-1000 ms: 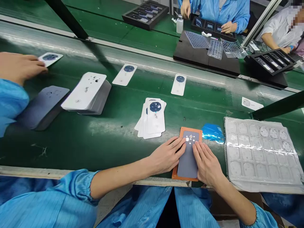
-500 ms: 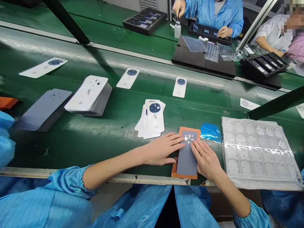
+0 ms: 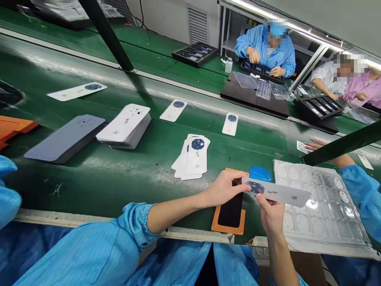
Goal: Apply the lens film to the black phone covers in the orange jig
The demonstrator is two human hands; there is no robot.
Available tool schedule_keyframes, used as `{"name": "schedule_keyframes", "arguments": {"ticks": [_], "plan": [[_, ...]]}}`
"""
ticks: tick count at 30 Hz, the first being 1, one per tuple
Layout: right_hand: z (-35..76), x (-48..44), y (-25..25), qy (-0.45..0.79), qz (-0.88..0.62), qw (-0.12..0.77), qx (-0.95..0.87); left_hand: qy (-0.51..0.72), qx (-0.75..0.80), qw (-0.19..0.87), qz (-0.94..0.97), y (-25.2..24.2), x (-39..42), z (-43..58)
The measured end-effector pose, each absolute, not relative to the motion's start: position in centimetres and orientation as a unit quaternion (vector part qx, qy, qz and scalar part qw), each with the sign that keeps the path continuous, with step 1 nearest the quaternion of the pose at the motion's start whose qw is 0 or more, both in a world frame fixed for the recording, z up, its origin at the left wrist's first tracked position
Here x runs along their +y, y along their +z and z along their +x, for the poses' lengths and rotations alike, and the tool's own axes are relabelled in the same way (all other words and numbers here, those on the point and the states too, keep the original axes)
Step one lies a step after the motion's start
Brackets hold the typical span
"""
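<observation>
Both my hands hold a white phone back cover point(image 3: 287, 193) up above the bench, its printed face showing and a dark round camera plate at its left end. My left hand point(image 3: 223, 188) pinches that end between thumb and fingers. With the thumb by the plate's lower edge, my right hand point(image 3: 272, 214) grips the cover from below; its other fingers are largely hidden. Below my left hand lies an orange fixture point(image 3: 216, 222) with a bare black bed. Left of it sits a loose pile of white covers with dark camera plates point(image 3: 196, 163).
To the left stand a stack of white covers point(image 3: 125, 123) and a stack of grey ones point(image 3: 64, 139). Clear plastic trays point(image 3: 321, 222) lie right, beside a blue film point(image 3: 259, 173). A dark post point(image 3: 342, 139) slants above them. A co-worker's hand point(image 3: 320, 145) reaches in behind it.
The cover has come off the orange fixture, lifted and turned from its grey side to its white side. My hands moved from lying on it to gripping it. A co-worker's arm appeared at right.
</observation>
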State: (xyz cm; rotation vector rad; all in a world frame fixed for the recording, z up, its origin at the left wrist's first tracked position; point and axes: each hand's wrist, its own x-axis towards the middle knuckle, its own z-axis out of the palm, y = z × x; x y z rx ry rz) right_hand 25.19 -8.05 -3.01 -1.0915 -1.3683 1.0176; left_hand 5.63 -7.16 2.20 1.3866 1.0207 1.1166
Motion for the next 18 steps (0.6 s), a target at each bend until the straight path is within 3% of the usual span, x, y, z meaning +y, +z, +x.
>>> {"name": "schedule_keyframes", "arguments": {"ticks": [10, 18], "plan": [[24.6, -6.6, -4.1, 0.377, -0.393, 0.471, -0.694, 0.601, 0.339, 0.276, 0.669, 3.7, -8.3, 8.4], [25.1, -6.5, -4.0, 0.347, -0.355, 0.454, -0.740, 0.615, 0.302, 0.205, 0.699, 4.3, -8.4, 8.9]]}}
